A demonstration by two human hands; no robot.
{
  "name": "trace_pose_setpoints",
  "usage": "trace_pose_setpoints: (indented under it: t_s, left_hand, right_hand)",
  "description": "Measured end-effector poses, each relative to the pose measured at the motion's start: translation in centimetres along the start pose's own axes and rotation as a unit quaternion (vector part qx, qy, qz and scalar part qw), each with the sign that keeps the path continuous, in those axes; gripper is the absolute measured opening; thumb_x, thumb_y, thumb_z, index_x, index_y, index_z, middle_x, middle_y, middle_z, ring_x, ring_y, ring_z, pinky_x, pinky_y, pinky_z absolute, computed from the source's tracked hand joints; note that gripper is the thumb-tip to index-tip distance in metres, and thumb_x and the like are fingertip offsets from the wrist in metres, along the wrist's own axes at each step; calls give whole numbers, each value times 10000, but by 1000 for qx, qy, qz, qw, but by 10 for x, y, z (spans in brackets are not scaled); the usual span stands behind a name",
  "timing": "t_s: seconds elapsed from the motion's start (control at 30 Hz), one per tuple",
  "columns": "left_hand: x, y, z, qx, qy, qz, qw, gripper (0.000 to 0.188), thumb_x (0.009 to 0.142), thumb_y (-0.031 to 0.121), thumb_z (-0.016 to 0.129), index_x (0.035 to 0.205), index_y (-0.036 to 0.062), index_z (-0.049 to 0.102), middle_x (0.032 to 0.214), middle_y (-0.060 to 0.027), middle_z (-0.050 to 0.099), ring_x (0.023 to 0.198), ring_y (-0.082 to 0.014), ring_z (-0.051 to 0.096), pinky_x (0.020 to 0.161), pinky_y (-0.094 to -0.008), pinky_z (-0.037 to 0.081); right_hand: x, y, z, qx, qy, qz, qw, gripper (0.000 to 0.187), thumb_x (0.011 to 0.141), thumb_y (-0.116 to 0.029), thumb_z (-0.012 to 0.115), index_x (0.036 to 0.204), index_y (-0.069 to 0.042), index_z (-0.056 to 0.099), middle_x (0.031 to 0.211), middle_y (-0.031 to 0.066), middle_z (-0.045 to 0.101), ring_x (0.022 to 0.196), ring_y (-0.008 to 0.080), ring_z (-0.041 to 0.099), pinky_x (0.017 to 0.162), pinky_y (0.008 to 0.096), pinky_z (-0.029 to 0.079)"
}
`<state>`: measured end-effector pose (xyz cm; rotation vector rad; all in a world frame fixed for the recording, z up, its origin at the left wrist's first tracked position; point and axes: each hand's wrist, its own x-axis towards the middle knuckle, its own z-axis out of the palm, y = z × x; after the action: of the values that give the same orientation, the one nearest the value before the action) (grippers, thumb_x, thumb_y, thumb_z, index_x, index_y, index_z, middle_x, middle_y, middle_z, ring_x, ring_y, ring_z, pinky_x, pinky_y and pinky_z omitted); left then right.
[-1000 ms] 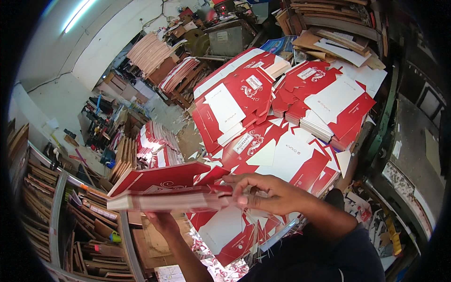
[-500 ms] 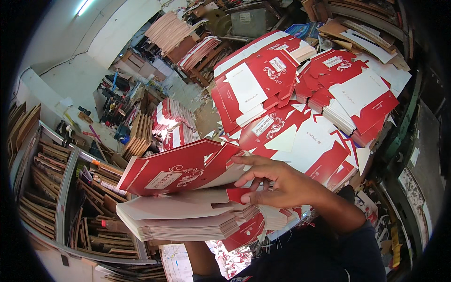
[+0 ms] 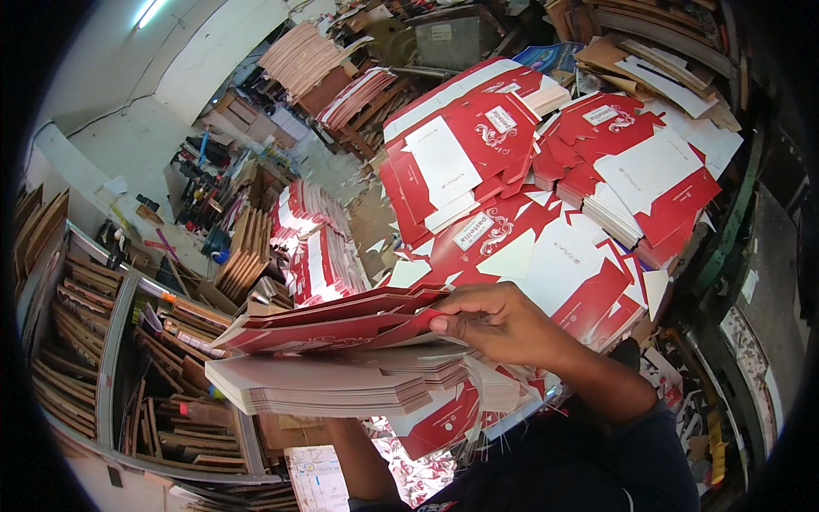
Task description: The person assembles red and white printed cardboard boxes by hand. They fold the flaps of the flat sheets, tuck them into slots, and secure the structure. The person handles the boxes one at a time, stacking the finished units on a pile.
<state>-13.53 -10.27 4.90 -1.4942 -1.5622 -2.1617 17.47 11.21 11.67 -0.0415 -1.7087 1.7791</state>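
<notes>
Above the pale stack (image 3: 311,384), my right hand (image 3: 502,321) pinches raised red sheets (image 3: 380,328), while my left hand is hidden by it, so I cannot tell that grip.

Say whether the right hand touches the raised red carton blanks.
Touching: the head view shows the right hand pinching the right end of the raised red carton blanks.

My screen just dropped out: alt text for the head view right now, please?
The person's right hand pinches the edge of raised red card sheets over a thick stack of pale-edged card; the left forearm shows below it, its hand hidden. Beyond lie piles of red-and-white cut card.
</notes>
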Motion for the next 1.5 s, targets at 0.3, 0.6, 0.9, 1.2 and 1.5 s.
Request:
trace_pose_setpoints:
  t_s: [0.3, 0.6, 0.9, 1.2, 1.5]
  left_hand:
    - [12, -2, 2, 37, -7, 41, 998, 674, 995, 392, 556, 1506, 30, 306, 1472, -154, 432, 1294, -313, 488, 1088, -471, 441]
    - [33, 20, 36, -95, 97, -26, 990, 731, 951, 529, 596, 1434, 28, 372, 1399, -136, 494, 1265, -248, 522, 1085, -433, 438]
    - [44, 23, 45, -22, 94, -3, 995, 762, 955, 578, 562, 1455, 39, 361, 1399, -121, 492, 1258, -245, 518, 1067, -411, 427]
    - [42, 39, 52, 60, 82, -48, 994, 998, 741, 493, 858, 1450, 28, 330, 1322, -113, 528, 1189, -220, 540, 1001, -369, 456]
    - [54, 41, 65, 55, 131, -30, 989, 851, 579, 237, 982, 1233, 35, 475, 1088, -58, 597, 1028, -200, 586, 943, -336, 486]
  right_hand:
    - [4, 10, 5, -7, 93, -27, 995, 163, 944, -88, 688, 1064, 18, 715, 906, 63, 700, 833, 78, 599, 725, 241, 475]
    - [-3, 16, -7, 73, 92, -22, 993, 273, 963, -79, 638, 1225, -5, 639, 1058, 89, 697, 988, 113, 634, 873, 286, 505]
    - [-26, -42, -11, -303, 71, -66, 948, 603, 825, -376, 785, 1280, -32, 589, 1174, 175, 601, 1115, 339, 548, 941, 430, 449]
    - [-35, -32, 11, -406, 144, -53, 901, 497, 847, -198, 711, 1271, -10, 534, 1115, 201, 599, 970, 375, 597, 834, 460, 491]
    - [-14, -10, 10, -376, 199, -68, 903, 282, 901, -128, 681, 1123, 34, 621, 954, 183, 681, 607, 219, 630, 613, 329, 525]
